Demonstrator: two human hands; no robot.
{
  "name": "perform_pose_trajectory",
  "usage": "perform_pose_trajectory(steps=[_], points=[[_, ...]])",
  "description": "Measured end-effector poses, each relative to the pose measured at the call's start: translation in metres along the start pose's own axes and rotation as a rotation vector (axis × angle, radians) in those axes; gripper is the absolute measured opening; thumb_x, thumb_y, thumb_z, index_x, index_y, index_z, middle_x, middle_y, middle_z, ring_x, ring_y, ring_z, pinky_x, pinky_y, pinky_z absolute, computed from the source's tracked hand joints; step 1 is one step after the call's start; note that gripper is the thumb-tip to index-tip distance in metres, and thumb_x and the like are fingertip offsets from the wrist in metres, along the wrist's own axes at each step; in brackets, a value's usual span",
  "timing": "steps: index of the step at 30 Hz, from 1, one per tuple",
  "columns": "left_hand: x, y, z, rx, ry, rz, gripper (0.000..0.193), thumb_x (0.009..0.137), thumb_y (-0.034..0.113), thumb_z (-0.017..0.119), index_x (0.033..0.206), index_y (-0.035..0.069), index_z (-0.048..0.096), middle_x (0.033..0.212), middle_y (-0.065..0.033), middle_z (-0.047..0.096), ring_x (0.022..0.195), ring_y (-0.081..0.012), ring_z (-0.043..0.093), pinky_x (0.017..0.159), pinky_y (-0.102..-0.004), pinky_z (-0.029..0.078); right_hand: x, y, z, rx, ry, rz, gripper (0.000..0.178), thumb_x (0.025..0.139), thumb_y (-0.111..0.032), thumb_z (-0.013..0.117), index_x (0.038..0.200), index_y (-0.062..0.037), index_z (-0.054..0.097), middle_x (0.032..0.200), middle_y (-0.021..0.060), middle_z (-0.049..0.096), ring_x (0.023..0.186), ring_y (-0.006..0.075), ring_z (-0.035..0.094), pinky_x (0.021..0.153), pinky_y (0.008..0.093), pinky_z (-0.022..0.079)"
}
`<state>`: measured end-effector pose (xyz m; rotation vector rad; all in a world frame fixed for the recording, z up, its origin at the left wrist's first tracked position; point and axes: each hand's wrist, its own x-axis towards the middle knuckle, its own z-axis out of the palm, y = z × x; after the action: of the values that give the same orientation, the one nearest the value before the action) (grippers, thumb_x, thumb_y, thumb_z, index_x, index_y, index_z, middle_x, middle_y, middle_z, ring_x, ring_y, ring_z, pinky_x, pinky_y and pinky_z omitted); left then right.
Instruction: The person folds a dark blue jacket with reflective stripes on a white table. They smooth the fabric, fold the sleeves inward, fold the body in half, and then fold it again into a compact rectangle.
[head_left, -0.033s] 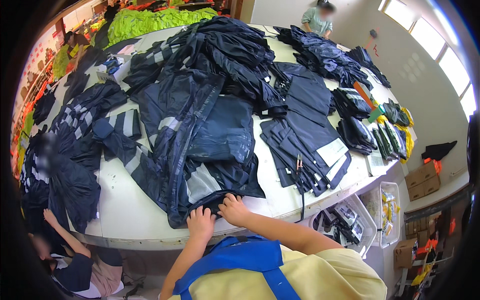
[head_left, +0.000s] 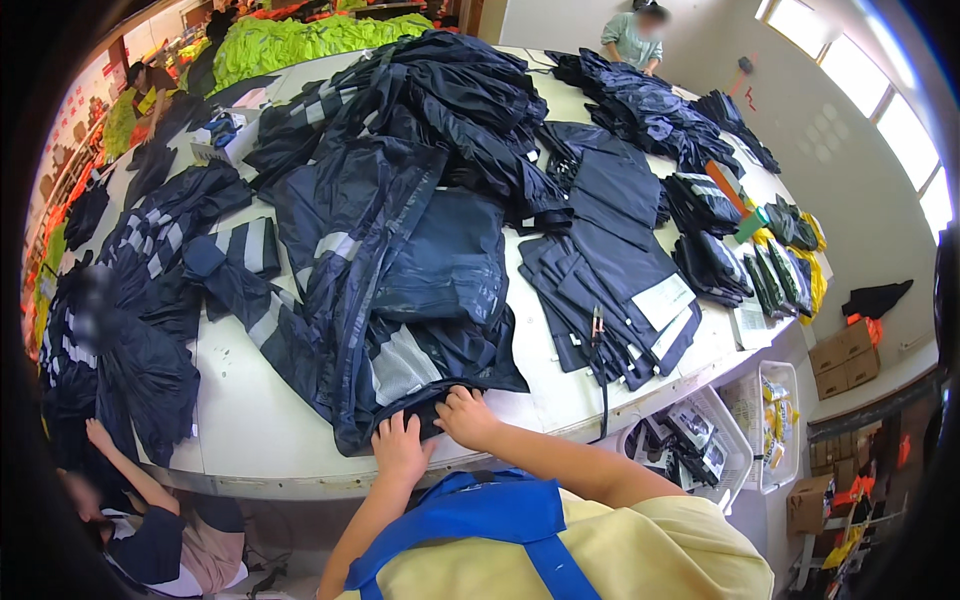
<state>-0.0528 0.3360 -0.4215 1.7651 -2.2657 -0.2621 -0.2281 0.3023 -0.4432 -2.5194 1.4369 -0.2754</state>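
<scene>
A dark navy raincoat-like jacket (head_left: 340,215) with grey reflective bands and a pale mesh lining (head_left: 402,365) lies spread before me on the table. On top of it rests a folded dark garment (head_left: 440,258). My left hand (head_left: 400,450) touches the jacket's near hem, its fingers spread and thumb apart. Just to its right, my right hand (head_left: 467,418) has its fingers curled over the same hem; the fabric under the fingertips is partly hidden.
The white table (head_left: 250,400) bears a dark garment heap (head_left: 440,100), flat dark pieces with thread snips (head_left: 597,325), and packed garments (head_left: 715,265). White baskets (head_left: 735,440) stand below right. One co-worker (head_left: 150,520) sits at lower left, another (head_left: 635,40) at the far side.
My left hand has shifted very slightly, its thumb now further from the hem. My right hand and the garments look the same.
</scene>
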Motion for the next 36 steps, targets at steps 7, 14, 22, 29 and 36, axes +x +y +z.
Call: perform_pose_trajectory(steps=[7, 14, 22, 29, 36], points=[[0.014, -0.013, -0.004, -0.035, -0.095, 0.070, 0.036, 0.070, 0.017, 0.073, 0.106, 0.012, 0.068, 0.102, -0.0057, 0.062, 0.108, -0.0260, 0.052, 0.091, -0.0407, 0.039, -0.006, 0.009, -0.016, -0.026, 0.034, -0.048, 0.035, 0.085, -0.023, 0.062, 0.118, -0.0143, 0.056, 0.114, 0.0124, 0.053, 0.107, 0.0324, 0.049, 0.089, 0.0471, 0.042], [0.033, -0.022, -0.003, -0.080, -0.137, 0.002, 0.045, 0.074, 0.020, 0.072, 0.115, 0.009, 0.058, 0.108, -0.0120, 0.060, 0.105, -0.0307, 0.052, 0.089, -0.0439, 0.041, 0.000, 0.022, -0.014, -0.230, -0.012, -0.082, 0.033, 0.076, -0.020, 0.064, 0.106, -0.0086, 0.057, 0.096, 0.0103, 0.055, 0.097, 0.0307, 0.051, 0.080, 0.0440, 0.044], [0.027, -0.045, -0.012, -0.049, -0.004, 0.148, 0.047, 0.069, 0.015, 0.074, 0.114, 0.010, 0.060, 0.114, -0.0116, 0.053, 0.104, -0.0296, 0.052, 0.090, -0.0409, 0.043, 0.012, 0.021, -0.020, -0.016, -0.013, -0.066, 0.019, 0.084, -0.023, 0.061, 0.094, -0.0076, 0.054, 0.081, 0.0130, 0.061, 0.087, 0.0322, 0.059, 0.074, 0.0426, 0.047], [0.043, -0.056, -0.013, 0.073, -0.329, 0.130, 0.021, 0.080, 0.023, 0.065, 0.096, 0.008, 0.066, 0.095, -0.0079, 0.060, 0.095, -0.0261, 0.054, 0.080, -0.0385, 0.044, 0.016, 0.026, -0.020, -0.053, 0.047, -0.024, 0.010, 0.085, -0.017, 0.060, 0.085, -0.0080, 0.056, 0.078, 0.0099, 0.057, 0.081, 0.0284, 0.061, 0.068, 0.0387, 0.051], [0.066, 0.034, 0.033, -0.293, -0.113, 0.087, 0.025, 0.082, 0.009, 0.052, 0.106, 0.002, 0.055, 0.098, -0.0168, 0.057, 0.096, -0.0332, 0.056, 0.079, -0.0436, 0.044, 0.023, 0.045, -0.009, 0.232, 0.057, 0.213, 0.008, 0.080, -0.009, 0.061, 0.087, -0.0051, 0.061, 0.082, 0.0115, 0.063, 0.089, 0.0325, 0.060, 0.073, 0.0399, 0.051]])
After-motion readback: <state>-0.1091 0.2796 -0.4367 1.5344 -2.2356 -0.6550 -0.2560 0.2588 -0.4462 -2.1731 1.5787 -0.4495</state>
